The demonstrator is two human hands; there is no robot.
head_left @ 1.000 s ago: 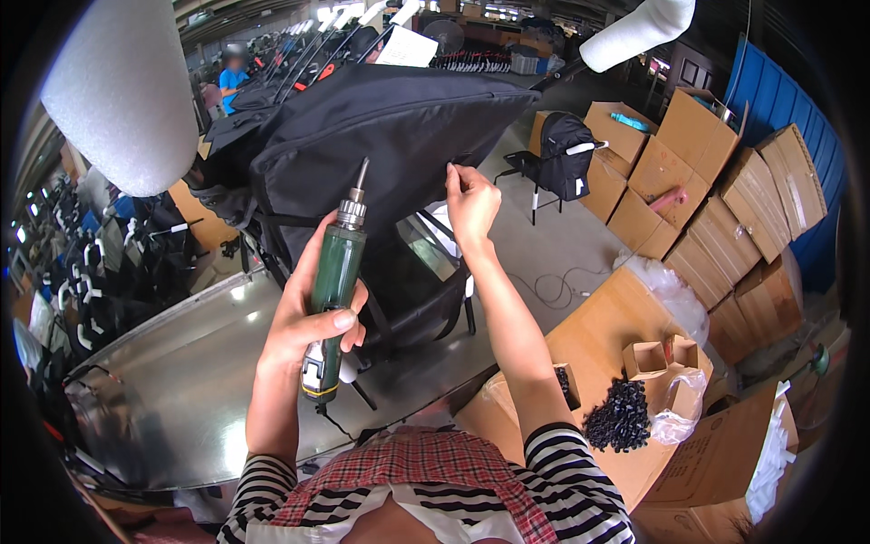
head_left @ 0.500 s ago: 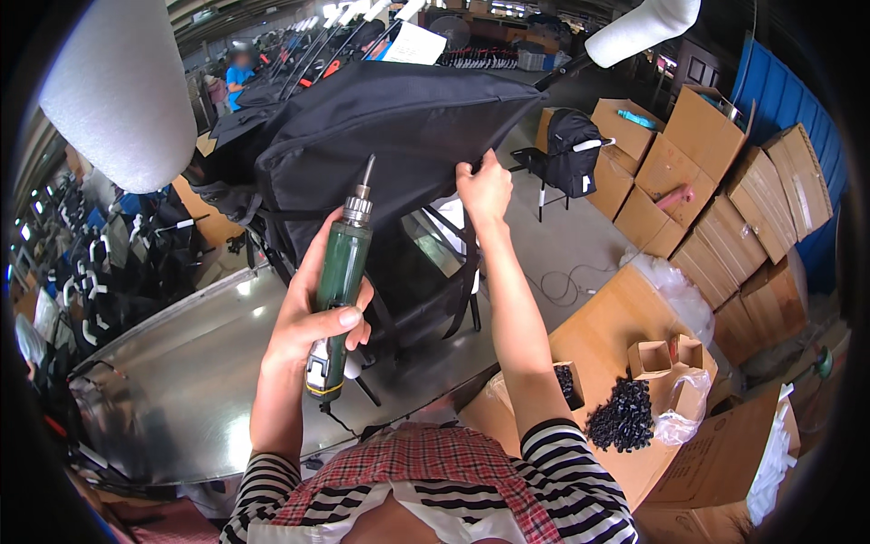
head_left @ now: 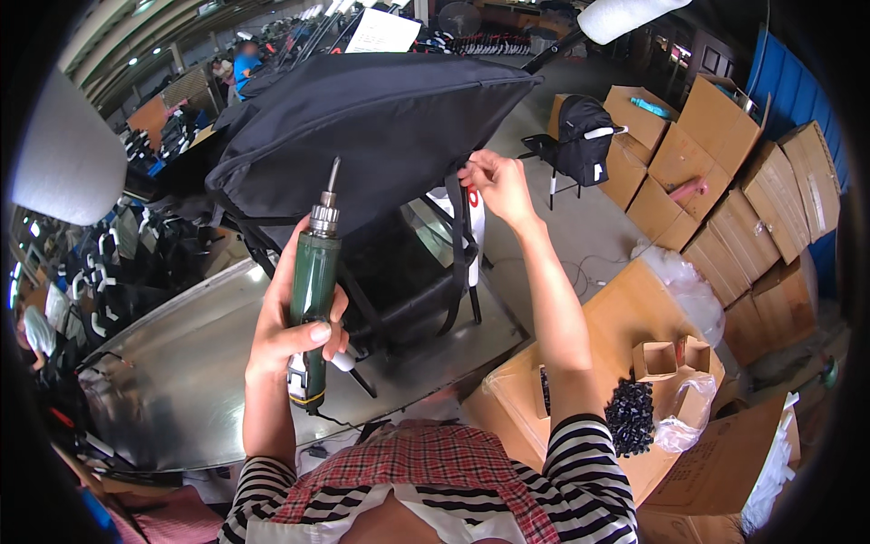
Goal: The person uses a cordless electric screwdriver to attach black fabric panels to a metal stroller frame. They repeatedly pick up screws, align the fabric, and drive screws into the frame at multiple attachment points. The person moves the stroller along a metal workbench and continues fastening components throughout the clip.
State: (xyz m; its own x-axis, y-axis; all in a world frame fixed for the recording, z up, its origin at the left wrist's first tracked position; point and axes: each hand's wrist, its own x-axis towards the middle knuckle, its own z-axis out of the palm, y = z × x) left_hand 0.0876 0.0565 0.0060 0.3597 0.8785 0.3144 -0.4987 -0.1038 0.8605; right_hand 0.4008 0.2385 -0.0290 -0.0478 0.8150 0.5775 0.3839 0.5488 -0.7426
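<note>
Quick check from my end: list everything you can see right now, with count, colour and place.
Electric screwdriver: one, green, upright in the left hand.
Folding chair: one, black fabric on a black frame, on the table.
Metal table: one, grey, under the chair.
Small black parts: a pile, on the cardboard at right.
Small cardboard boxes: two, brown, beside the pile.
Large cartons: several, brown, stacked far right.
Second chair: one, black, on the floor behind.
Left hand: grip closed on the screwdriver.
Right hand: fingers pinching the chair's fabric edge.
</note>
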